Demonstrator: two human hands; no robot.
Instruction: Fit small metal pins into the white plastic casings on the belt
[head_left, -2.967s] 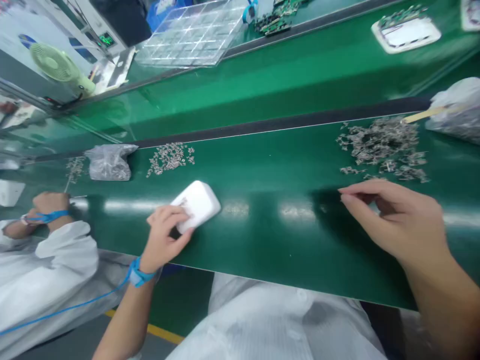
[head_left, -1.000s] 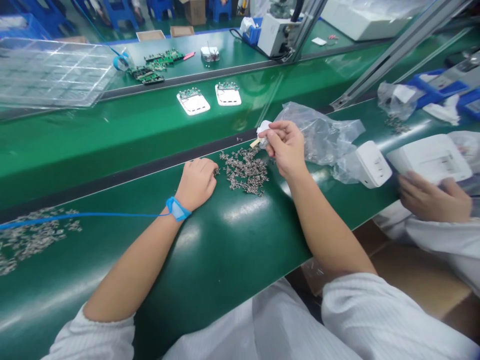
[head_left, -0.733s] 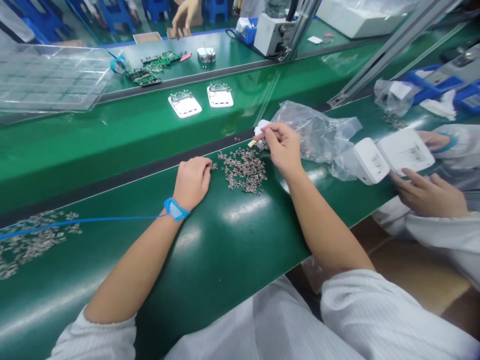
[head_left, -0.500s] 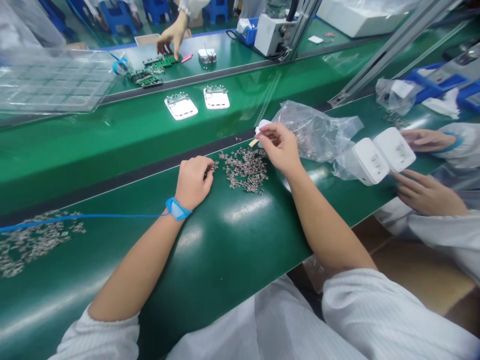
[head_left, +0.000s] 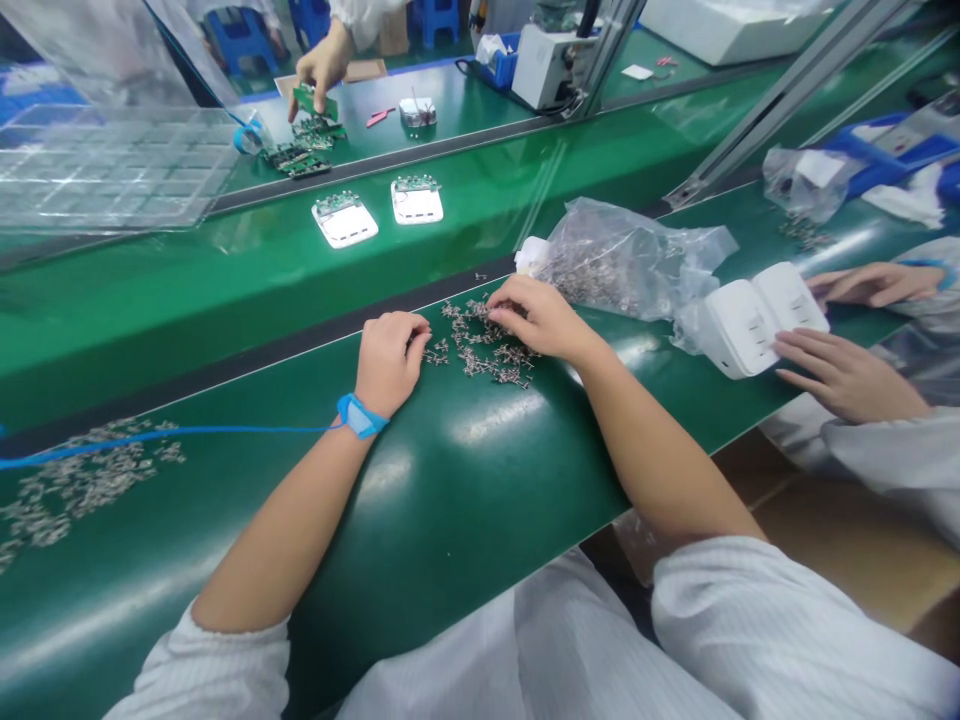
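A loose pile of small metal screws [head_left: 491, 362] lies on the green bench. My right hand [head_left: 541, 318] is over the right part of the pile, fingers bent down and drawn together among the screws; its fingertips are partly hidden. Beside the pile's left edge rests my left hand [head_left: 390, 362], its fingers curled in toward the thumb near a few stray screws. Whatever it may hold is out of sight. A blue wrist strap [head_left: 360, 416] with a cord circles my left wrist. Behind my right hand lies a clear plastic bag [head_left: 622, 262] with more screws in it.
Two white housings with circuit boards, a left one [head_left: 346, 224] and a right one [head_left: 417, 202], stand on the green belt. More metal parts [head_left: 82, 480] lie at left. A neighbour's hands [head_left: 855, 375] are by white boxy units [head_left: 739, 330]. Across, another person's hand [head_left: 322, 70] holds a circuit board.
My right hand has come down and left into the screw pile. My left hand has barely moved. The white housings have shifted left. The person across has lifted a circuit board.
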